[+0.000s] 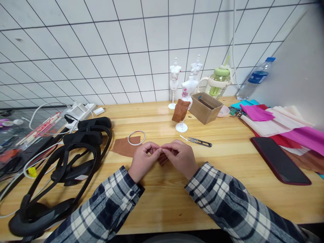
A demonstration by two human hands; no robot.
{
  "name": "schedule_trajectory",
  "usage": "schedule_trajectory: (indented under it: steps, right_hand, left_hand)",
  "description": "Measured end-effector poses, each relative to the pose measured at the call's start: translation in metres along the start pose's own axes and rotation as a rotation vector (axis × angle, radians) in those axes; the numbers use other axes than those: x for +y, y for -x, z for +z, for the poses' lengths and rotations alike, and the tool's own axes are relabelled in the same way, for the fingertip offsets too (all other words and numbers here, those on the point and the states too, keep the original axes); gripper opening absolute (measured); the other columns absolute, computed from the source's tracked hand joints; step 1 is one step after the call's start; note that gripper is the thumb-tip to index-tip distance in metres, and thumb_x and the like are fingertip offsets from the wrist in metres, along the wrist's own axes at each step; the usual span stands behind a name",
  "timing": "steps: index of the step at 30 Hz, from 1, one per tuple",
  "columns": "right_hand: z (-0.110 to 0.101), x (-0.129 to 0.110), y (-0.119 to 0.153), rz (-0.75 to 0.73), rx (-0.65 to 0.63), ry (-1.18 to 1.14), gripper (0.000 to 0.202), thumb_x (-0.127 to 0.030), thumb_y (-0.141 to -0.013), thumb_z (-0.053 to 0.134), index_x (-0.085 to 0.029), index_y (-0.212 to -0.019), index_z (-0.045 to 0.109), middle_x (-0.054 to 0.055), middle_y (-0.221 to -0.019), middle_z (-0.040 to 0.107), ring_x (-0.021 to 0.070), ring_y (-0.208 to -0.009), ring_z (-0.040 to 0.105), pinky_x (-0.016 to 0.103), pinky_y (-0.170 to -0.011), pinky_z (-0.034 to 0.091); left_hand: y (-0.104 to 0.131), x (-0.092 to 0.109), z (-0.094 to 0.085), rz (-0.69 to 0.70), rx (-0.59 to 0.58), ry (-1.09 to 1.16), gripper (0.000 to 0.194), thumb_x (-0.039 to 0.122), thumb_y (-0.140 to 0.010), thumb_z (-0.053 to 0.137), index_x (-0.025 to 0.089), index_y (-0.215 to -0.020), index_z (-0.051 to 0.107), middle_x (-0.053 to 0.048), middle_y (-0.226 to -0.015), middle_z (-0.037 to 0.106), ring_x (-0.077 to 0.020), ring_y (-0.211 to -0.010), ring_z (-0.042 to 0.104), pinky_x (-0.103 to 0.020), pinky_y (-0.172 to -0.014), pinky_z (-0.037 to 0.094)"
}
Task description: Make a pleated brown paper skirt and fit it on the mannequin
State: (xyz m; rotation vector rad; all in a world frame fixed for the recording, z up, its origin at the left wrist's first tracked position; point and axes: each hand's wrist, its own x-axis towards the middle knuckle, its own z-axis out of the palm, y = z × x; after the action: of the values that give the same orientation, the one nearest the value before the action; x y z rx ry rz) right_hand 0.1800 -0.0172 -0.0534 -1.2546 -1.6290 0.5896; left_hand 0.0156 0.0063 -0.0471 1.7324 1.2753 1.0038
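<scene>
My left hand point(144, 160) and my right hand point(181, 158) meet fingertip to fingertip above the middle of the table. Both pinch a small brown piece of fabric point(162, 160), which hangs in folds below the fingers. Whether a needle or thread is between the fingertips is too small to tell. Just beyond my left hand lies a flat brown fabric piece point(123, 147) with a pale ring point(136, 131) partly on it. Thread snips point(201, 142) and a small white stick point(183, 137) lie beyond my right hand.
Brown fabric point(181, 110) is draped on a mini dress form point(189, 88), with others behind. A cardboard box point(206, 109), lidded cup point(219, 81) and bottle point(255, 81) stand right. Colourful fabrics point(280, 123) and a phone point(279, 160) lie right; black headsets point(76, 152) and cables left.
</scene>
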Motion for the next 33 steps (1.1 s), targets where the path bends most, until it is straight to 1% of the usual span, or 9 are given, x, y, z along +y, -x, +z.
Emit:
schedule_trajectory:
  steps: [2,6,8,11,15,18,21,26,33]
  right_hand:
    - [0.0009,-0.0004,-0.0003,0.039,0.0,-0.025,0.012,-0.023,-0.082,0.064,-0.021,-0.085,0.075,0.003,-0.079,0.07,0.0136,-0.065,0.059,0.027,-0.061,0.047]
    - [0.0026,-0.0002,-0.0014,0.169,-0.024,-0.146,0.012,-0.023,-0.081,0.063,-0.019,-0.082,0.074,0.003,-0.08,0.072,0.0131,-0.063,0.06,0.026,-0.06,0.048]
    - [0.0032,0.0008,-0.0019,0.213,-0.039,-0.196,0.013,-0.024,-0.081,0.063,-0.018,-0.083,0.074,0.004,-0.08,0.073,0.014,-0.066,0.063,0.026,-0.061,0.05]
    - [0.0037,0.003,-0.0024,0.226,-0.044,-0.207,0.015,-0.024,-0.081,0.062,-0.019,-0.086,0.075,0.005,-0.084,0.074,0.0156,-0.07,0.065,0.027,-0.064,0.051]
    - [0.0031,0.0044,-0.0022,0.206,-0.029,-0.19,0.015,-0.024,-0.08,0.063,-0.019,-0.085,0.076,0.005,-0.083,0.074,0.0162,-0.072,0.066,0.027,-0.065,0.051]
    - [0.0027,0.0043,-0.0015,0.173,-0.034,-0.184,0.014,-0.023,-0.08,0.063,-0.02,-0.085,0.077,0.004,-0.083,0.074,0.0163,-0.072,0.066,0.027,-0.065,0.051]
    - [0.003,0.0045,-0.0006,0.148,-0.063,-0.184,0.018,-0.023,-0.082,0.062,-0.021,-0.09,0.077,0.005,-0.083,0.074,0.0164,-0.073,0.066,0.028,-0.065,0.051]
    - [0.0037,0.0049,0.0006,0.069,-0.097,-0.199,0.022,-0.021,-0.086,0.058,-0.021,-0.098,0.076,0.004,-0.084,0.073,0.0157,-0.076,0.065,0.029,-0.072,0.051]
    - [0.0066,0.0075,0.004,-0.007,-0.136,-0.127,0.023,-0.022,-0.087,0.058,-0.021,-0.101,0.075,0.002,-0.075,0.069,0.0144,-0.07,0.06,0.027,-0.065,0.047]
  left_hand:
    - [0.0003,0.001,0.0003,0.019,0.004,-0.017,0.019,0.034,-0.076,0.067,0.015,-0.073,0.066,0.002,-0.058,0.054,-0.0109,-0.056,0.047,-0.023,-0.054,0.039]
    - [0.0006,0.0004,-0.0001,0.013,-0.009,-0.024,0.019,0.033,-0.077,0.066,0.014,-0.074,0.066,0.001,-0.06,0.056,-0.0115,-0.058,0.048,-0.024,-0.056,0.041]
    - [0.0005,-0.0013,-0.0004,-0.007,-0.021,-0.009,0.02,0.034,-0.077,0.066,0.014,-0.076,0.067,-0.001,-0.064,0.06,-0.0127,-0.061,0.052,-0.025,-0.059,0.043]
    - [-0.0002,-0.0039,-0.0004,-0.034,-0.038,0.024,0.022,0.036,-0.078,0.065,0.014,-0.08,0.068,-0.006,-0.076,0.068,-0.016,-0.069,0.059,-0.028,-0.066,0.047]
    - [-0.0009,-0.0046,0.0,-0.024,-0.042,0.024,0.022,0.036,-0.078,0.066,0.014,-0.082,0.069,-0.007,-0.078,0.07,-0.0179,-0.072,0.062,-0.03,-0.069,0.049]
    - [-0.0008,-0.0041,-0.0006,0.018,-0.034,-0.032,0.02,0.034,-0.078,0.066,0.015,-0.08,0.069,-0.005,-0.075,0.068,-0.0171,-0.07,0.06,-0.029,-0.068,0.049]
    - [-0.0008,-0.0045,-0.002,0.055,-0.002,-0.094,0.019,0.034,-0.079,0.067,0.015,-0.078,0.069,-0.003,-0.071,0.066,-0.0155,-0.066,0.058,-0.027,-0.065,0.047]
    - [-0.0017,-0.0057,-0.004,0.075,0.02,-0.061,0.019,0.033,-0.081,0.064,0.015,-0.079,0.068,-0.004,-0.075,0.068,-0.0147,-0.068,0.058,-0.026,-0.066,0.047]
    - [-0.0017,-0.0061,-0.007,0.057,0.002,-0.023,0.015,0.029,-0.078,0.064,0.014,-0.075,0.066,-0.003,-0.071,0.064,-0.0139,-0.067,0.056,-0.025,-0.064,0.046]
